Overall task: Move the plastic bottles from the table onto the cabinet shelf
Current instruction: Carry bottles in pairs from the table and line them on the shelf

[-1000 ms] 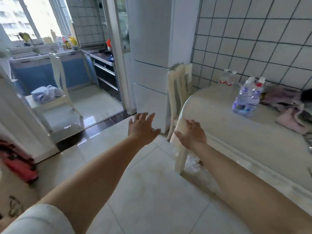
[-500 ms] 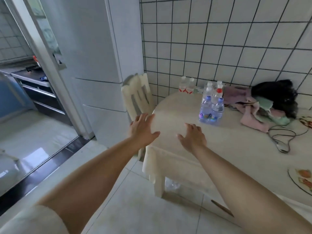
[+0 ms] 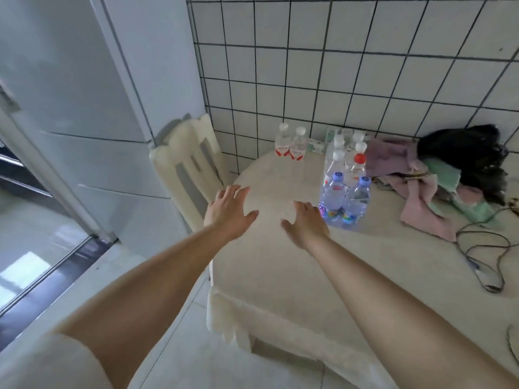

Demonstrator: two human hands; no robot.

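Note:
A cluster of several clear plastic bottles (image 3: pixel 343 192) stands on the cream-covered table (image 3: pixel 280 270); the front two have blue caps, one behind has a red cap, others white caps. Two small bottles with red labels (image 3: pixel 290 144) stand against the tiled wall. My right hand (image 3: pixel 306 223) hovers over the table with fingers spread, just left of the front blue-capped bottle, holding nothing. My left hand (image 3: pixel 229 210) is stretched out over the table's left edge, fingers spread, empty. No cabinet shelf shows in this view.
A cream chair (image 3: pixel 191 164) stands between the table and a white fridge (image 3: pixel 84 94). A pile of pink, green and black clothes (image 3: pixel 438 175) lies at the table's right, with a dark cable (image 3: pixel 483 248) in front of it. A doorway opens at left.
The view has swung right and closer to the table. Both hands have reached forward over the tabletop, and my right hand now sits close beside the front bottles.

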